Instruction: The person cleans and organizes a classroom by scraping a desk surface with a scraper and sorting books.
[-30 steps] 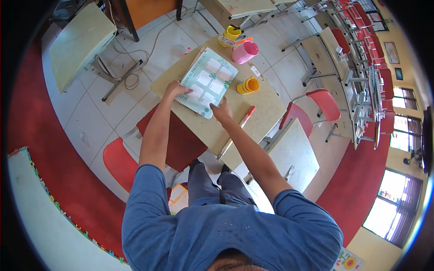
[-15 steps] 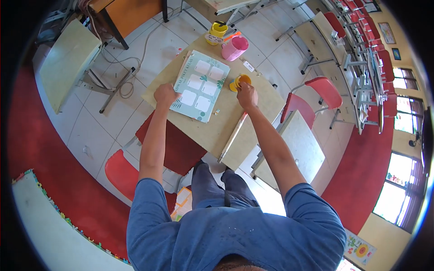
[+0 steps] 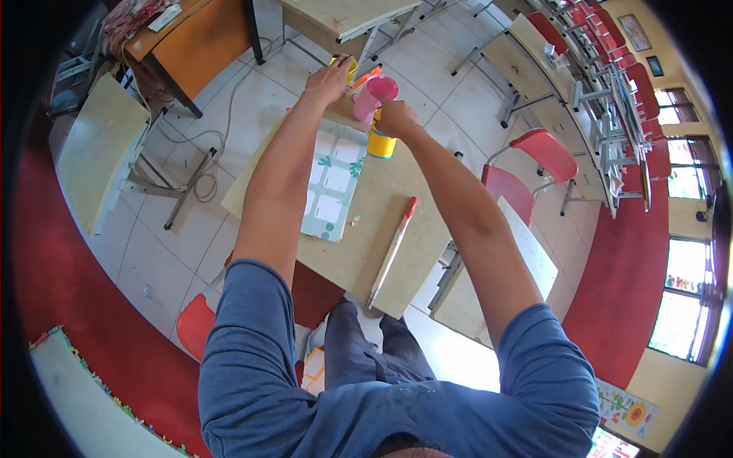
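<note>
My right hand point(image 3: 397, 118) is closed around the top of a small yellow cup with a blue base point(image 3: 380, 145), beside the pink mug point(image 3: 374, 97). My left hand point(image 3: 330, 82) is at the far end of the table, its fingers over the rim of another yellow cup point(image 3: 351, 70). That cup is partly hidden by the hand. An orange object point(image 3: 368, 76) lies between this cup and the mug. Under my left forearm lies a light-blue printed sheet with white boxes point(image 3: 333, 179), its left part covered by the arm.
A long white stick with a red end point(image 3: 392, 256) lies on the table point(image 3: 336, 263) near small scraps point(image 3: 356, 220). A red chair point(image 3: 534, 156) and a pale desk point(image 3: 527, 237) stand to the right. An orange-brown desk point(image 3: 202, 57) is at the far left, with a cable on the floor.
My left hand has left the printed sheet and reached forward to the far yellow cup. My right hand has carried the yellow-and-blue cup forward, close to the pink mug.
</note>
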`<state>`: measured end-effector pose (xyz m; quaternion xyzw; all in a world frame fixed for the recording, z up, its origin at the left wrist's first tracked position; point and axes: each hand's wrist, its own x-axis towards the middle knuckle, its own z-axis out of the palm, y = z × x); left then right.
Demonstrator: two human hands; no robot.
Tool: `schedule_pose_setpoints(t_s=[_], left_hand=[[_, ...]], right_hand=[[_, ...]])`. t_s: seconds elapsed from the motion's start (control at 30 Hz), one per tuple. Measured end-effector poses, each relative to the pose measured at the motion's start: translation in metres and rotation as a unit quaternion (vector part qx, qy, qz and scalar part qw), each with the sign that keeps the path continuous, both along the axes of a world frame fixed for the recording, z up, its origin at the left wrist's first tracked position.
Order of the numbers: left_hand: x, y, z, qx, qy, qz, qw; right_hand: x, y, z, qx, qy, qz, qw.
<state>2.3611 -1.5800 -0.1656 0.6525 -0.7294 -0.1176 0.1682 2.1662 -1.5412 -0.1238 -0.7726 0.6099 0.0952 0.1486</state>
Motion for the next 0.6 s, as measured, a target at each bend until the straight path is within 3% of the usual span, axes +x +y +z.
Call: schedule_pose_setpoints(t_s=[0.07,0.27,0.6], left_hand=[[-0.008,-0.001,0.003,0.073,-0.046,0.026,0.996],[-0.009,0.017,-0.036,-0.083,-0.034,0.085,0.992],[-0.008,0.104,0.029,-0.169,0.029,0.039,0.984]], right_hand=[[-0.008,-0.003,-0.015,-0.022,-0.022,0.0,1.0],[-0.025,0.037,-0.015,-0.053,-0.039,-0.001,0.998],[-0.045,0.074,0.013,-0.056,-0.103,0.039,0.992]])
